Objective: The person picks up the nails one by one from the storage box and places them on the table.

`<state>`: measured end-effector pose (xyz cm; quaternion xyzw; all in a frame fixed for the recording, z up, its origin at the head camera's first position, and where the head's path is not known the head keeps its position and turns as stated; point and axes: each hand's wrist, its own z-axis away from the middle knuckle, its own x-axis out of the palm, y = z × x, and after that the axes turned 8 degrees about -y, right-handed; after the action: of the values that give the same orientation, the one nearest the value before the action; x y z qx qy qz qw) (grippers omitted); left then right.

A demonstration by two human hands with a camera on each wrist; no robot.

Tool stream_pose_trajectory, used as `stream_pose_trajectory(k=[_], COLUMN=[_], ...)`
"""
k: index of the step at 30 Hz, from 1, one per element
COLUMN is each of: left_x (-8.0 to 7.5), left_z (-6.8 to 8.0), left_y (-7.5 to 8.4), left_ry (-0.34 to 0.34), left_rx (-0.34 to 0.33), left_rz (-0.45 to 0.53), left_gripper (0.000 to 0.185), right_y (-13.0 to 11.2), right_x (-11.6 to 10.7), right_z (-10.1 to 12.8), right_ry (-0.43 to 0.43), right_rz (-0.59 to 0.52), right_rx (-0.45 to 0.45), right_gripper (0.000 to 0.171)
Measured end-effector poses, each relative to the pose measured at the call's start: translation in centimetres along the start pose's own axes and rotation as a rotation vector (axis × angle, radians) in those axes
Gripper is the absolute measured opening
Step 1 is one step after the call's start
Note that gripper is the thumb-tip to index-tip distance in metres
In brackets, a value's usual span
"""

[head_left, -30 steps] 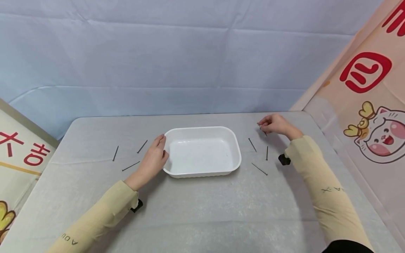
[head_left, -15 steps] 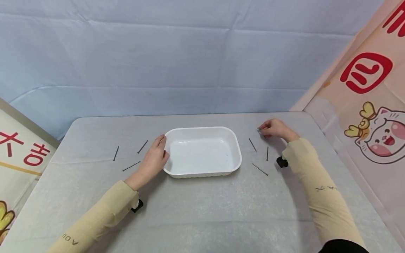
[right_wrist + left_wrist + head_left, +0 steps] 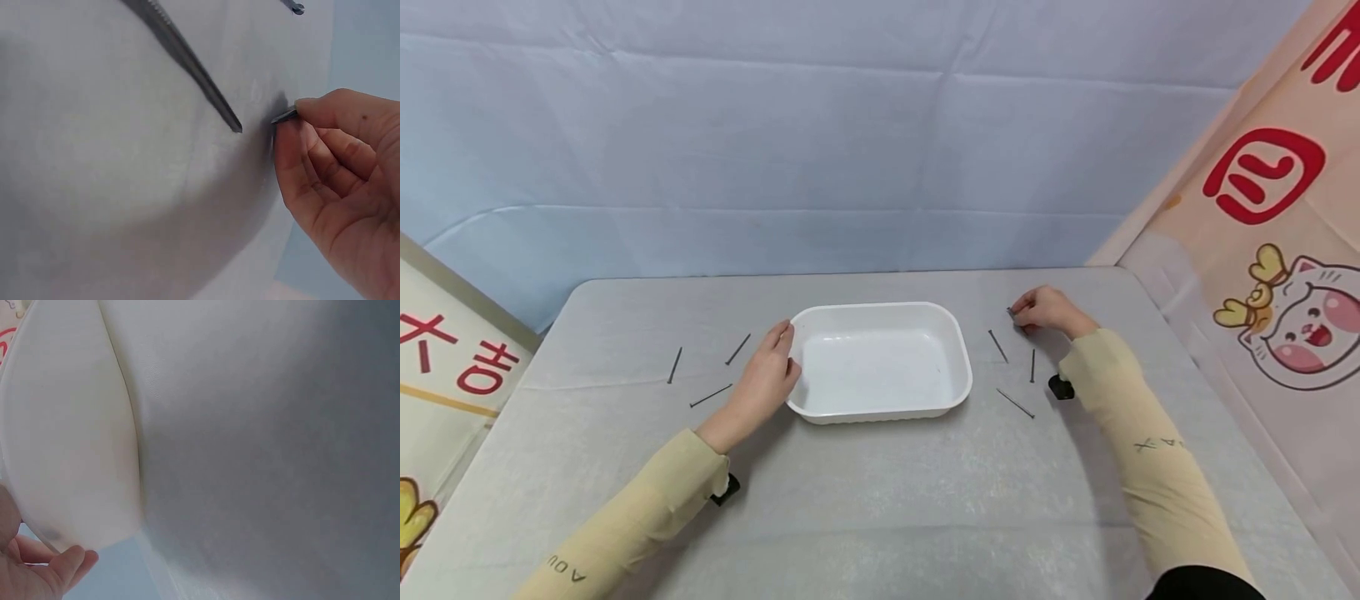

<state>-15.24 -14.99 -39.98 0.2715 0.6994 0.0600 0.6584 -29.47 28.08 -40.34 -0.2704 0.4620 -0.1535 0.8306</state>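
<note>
My left hand [image 3: 762, 379] grips the left rim of a white plastic tray [image 3: 880, 415], its thumb and fingers around the edge in the left wrist view. At the far right of the table, my right hand [image 3: 1048, 310] pinches a nail [image 3: 285, 115] between thumb and fingertips. Most of that nail is hidden by the fingers, and I cannot tell whether it touches the cloth. Close by lie three more nails: one angled [image 3: 997, 346], one nearly upright in view [image 3: 1032, 366], and one nearer the front [image 3: 1016, 403].
Left of the tray lie three nails: the far left nail [image 3: 674, 365], the back nail [image 3: 737, 349] and the front nail [image 3: 711, 395]. A grey cloth covers the table [image 3: 880, 508]. A blue curtain [image 3: 775, 167] hangs behind, and printed banners [image 3: 1262, 292] stand at both sides.
The right hand has shifted slightly left and towards the front with the nail, which shows less beyond the fingers now. The left hand and the tray have stayed in place.
</note>
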Motion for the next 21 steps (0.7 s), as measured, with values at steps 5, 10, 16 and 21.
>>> stream_pose_trajectory(k=[5, 10, 16, 21], left_x=[0.1, 0.1, -0.2, -1.7], left_z=[-0.1, -0.2, -0.4, -0.9], left_y=[0.0, 0.1, -0.1, -0.2], left_ry=[0.005, 0.018, -0.028, -0.078], left_rx=[0.001, 0.011, -0.006, -0.045], left_rz=[-0.001, 0.0, 0.014, 0.127], left_gripper=[0.05, 0.05, 0.049, 0.046], right_y=[-0.2, -0.5, -0.8, -1.3], right_x=[0.2, 0.0, -0.4, -0.9], right_z=[-0.2, -0.1, 0.1, 0.4], right_ry=[0.023, 0.014, 0.009, 0.026], right_rz=[0.036, 0.079, 0.14, 0.182], right_rx=[0.006, -0.002, -0.023, -0.035], right_gripper=[0.028, 0.028, 0.025, 0.025])
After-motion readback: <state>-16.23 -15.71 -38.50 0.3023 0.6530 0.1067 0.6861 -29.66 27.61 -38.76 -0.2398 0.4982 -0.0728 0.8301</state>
